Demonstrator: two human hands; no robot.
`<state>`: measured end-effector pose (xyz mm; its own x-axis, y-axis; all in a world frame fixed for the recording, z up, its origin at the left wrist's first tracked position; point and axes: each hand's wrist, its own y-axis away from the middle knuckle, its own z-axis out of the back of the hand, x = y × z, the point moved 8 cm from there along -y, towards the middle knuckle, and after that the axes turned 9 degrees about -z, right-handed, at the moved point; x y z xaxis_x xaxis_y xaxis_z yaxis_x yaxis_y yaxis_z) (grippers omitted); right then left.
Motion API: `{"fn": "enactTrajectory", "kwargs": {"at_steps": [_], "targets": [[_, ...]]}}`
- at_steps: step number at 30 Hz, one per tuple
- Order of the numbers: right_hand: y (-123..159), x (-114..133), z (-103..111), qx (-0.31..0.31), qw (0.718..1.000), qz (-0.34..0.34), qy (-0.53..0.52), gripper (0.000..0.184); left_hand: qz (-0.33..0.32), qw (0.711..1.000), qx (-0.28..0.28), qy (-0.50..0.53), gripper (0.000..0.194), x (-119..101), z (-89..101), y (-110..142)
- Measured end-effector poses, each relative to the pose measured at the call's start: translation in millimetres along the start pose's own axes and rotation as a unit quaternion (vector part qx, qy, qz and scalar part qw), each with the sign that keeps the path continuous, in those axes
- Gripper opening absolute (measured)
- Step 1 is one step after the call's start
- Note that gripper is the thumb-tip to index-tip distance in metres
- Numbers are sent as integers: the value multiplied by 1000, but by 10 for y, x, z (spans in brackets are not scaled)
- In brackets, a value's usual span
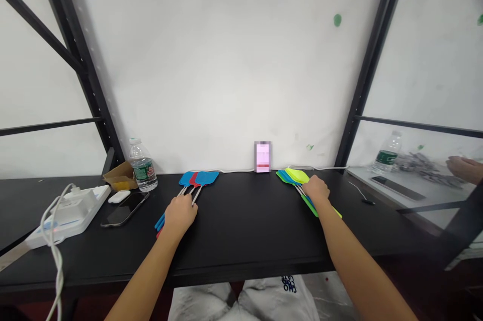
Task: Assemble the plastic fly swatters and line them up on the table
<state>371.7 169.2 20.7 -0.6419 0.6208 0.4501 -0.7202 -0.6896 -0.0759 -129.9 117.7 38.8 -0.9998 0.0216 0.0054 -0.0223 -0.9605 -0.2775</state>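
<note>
Two small bundles of fly swatters lie on the black table, their flat heads toward the wall. In the left bundle, blue and red swatters (207,178) fan slightly apart, with thin metal shafts and coloured handles. My left hand (181,213) is closed over their shafts, its fingertips partly hidden. The right bundle has yellow-green, blue and green swatters (297,175) overlapping one another. Over the shafts of that bundle my right hand (316,189) is closed, with handle ends showing on either side of my wrist.
A lit phone (263,157) leans on the wall. At left are a water bottle (142,166), a cardboard box (121,176), a white case (119,196), a dark phone (125,209) and a power strip (73,215). A short cable (362,194) lies at right; beyond, another person's hand (466,168) shows.
</note>
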Motion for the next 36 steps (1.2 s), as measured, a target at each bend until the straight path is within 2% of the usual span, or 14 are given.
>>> {"fn": "enactTrajectory", "kwargs": {"at_steps": [5,13,23,30,36], "targets": [[-6,15,15,-9,1000,12,1,31,4,999,-11,-29,26,-12,15,18],[30,106,66,-31,998,54,21,26,52,999,-1,-14,29,70,2,41],[146,184,361,-133,985,103,-46,30,64,998,-14,-16,28,98,24,59],[275,243,543,-236,948,177,-121,26,49,998,-37,-33,27,90,4,48],[543,323,736,-334,881,259,-211,23,40,994,-92,-49,29,32,72,63]]}}
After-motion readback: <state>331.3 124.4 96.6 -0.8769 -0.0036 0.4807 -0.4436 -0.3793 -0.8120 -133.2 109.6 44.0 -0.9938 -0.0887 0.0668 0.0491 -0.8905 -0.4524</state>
